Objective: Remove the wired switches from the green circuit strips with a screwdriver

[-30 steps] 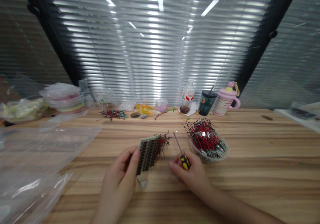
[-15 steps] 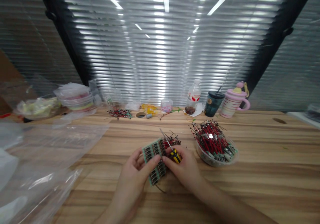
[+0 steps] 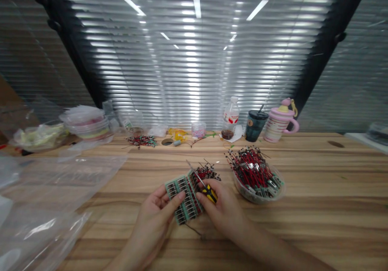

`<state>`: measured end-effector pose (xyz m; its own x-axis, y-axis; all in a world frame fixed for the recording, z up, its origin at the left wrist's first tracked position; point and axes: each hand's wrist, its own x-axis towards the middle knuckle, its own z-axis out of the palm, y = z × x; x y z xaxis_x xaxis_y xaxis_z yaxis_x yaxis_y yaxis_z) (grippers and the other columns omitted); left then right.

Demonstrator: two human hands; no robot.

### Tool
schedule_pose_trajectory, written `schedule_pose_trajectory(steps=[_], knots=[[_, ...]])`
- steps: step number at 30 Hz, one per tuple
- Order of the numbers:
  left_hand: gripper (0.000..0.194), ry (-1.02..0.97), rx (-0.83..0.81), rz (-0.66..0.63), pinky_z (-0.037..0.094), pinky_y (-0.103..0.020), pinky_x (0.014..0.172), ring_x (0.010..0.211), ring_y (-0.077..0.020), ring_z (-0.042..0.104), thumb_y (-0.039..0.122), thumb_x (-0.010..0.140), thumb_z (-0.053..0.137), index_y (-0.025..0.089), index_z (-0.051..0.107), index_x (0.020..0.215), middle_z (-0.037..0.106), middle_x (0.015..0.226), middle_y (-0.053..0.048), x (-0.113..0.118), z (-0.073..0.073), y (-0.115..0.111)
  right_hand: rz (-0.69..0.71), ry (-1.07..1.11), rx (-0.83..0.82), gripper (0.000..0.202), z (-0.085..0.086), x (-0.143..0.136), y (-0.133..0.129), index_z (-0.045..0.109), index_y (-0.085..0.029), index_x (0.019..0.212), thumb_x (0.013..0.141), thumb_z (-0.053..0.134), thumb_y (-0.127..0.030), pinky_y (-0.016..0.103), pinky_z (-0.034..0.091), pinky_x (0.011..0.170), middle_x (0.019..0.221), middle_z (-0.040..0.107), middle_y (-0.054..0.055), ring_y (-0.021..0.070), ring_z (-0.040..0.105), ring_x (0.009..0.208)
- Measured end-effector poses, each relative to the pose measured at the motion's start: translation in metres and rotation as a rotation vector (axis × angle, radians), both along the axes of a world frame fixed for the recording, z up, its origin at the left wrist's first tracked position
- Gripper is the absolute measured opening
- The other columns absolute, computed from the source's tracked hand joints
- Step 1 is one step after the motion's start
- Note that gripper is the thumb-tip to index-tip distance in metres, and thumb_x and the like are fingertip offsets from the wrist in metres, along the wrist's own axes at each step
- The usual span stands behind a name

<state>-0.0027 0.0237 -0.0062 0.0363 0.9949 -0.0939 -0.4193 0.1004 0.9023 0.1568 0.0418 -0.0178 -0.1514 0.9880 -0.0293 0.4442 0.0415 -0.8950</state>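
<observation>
My left hand (image 3: 156, 212) grips a green circuit board panel (image 3: 184, 201) lined with rows of small dark and silvery parts, its thumb flat on top. In my right hand (image 3: 222, 206) is a screwdriver (image 3: 209, 192) with a yellow and black handle, its thin shaft pointing up and left over the panel. The thumb and fingers of that hand also pinch the panel's right strip, which stands at an angle to the rest. Red and black wires (image 3: 207, 171) with dark ends spread out behind the panel. One dark wire hangs below it.
Right of my hands stands a clear plastic tub (image 3: 260, 198) heaped with wired boards. Along the back are a loose wire pile (image 3: 142, 141), a bottle (image 3: 230, 117), a dark cup (image 3: 255, 126) and a pink mug (image 3: 277, 121). Clear plastic bags (image 3: 60, 194) cover the left side.
The panel's right strip now folds up away from the rest, opening a visible gap. The left part lies flatter towards me. The whole view has shifted slightly.
</observation>
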Motion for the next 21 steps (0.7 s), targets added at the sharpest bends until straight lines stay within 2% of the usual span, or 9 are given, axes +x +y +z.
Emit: schedule_pose_trajectory(steps=[8,15,18,21], knots=[[0.052,0.152,0.046,0.204,0.058,-0.028,0.076,0.095,-0.0235,0.069,0.033,0.075,0.079,0.009,0.057,0.116,0.072,0.106,-0.012,-0.008,0.001,0.006,-0.031,0.022,-0.033,0.046,0.018,0.009,0.01,0.057,-0.015,0.116,0.081,0.047,-0.044,-0.007,0.033,0.077,0.109,0.055,-0.001,-0.0136,0.046,0.088],[0.053,0.269,0.121,0.287,0.058,-0.027,0.075,0.084,-0.0219,0.07,0.042,0.068,0.081,0.009,0.06,0.105,0.073,0.098,-0.012,-0.005,0.006,0.001,0.043,0.064,-0.128,0.051,0.04,0.014,0.012,0.055,-0.01,0.117,0.081,0.047,-0.046,-0.006,0.034,0.067,0.102,0.058,0.001,-0.0149,0.045,0.074],[0.053,0.292,0.124,0.299,0.057,-0.026,0.069,0.075,-0.0202,0.069,0.044,0.064,0.083,0.011,0.062,0.099,0.073,0.092,-0.01,0.0,0.008,-0.004,0.056,0.052,-0.077,0.048,0.034,0.009,0.003,0.055,-0.012,0.116,0.081,0.047,-0.044,-0.007,0.036,0.073,0.106,0.056,0.0,-0.0157,0.046,0.079],[0.052,0.298,0.118,0.331,0.056,-0.022,0.067,0.069,-0.0169,0.067,0.044,0.06,0.085,0.013,0.064,0.096,0.073,0.087,-0.007,0.004,0.007,-0.009,0.09,0.014,0.126,0.042,0.017,0.001,-0.01,0.058,-0.015,0.111,0.083,0.043,-0.043,-0.009,0.033,0.082,0.106,0.055,-0.002,-0.0164,0.046,0.091]])
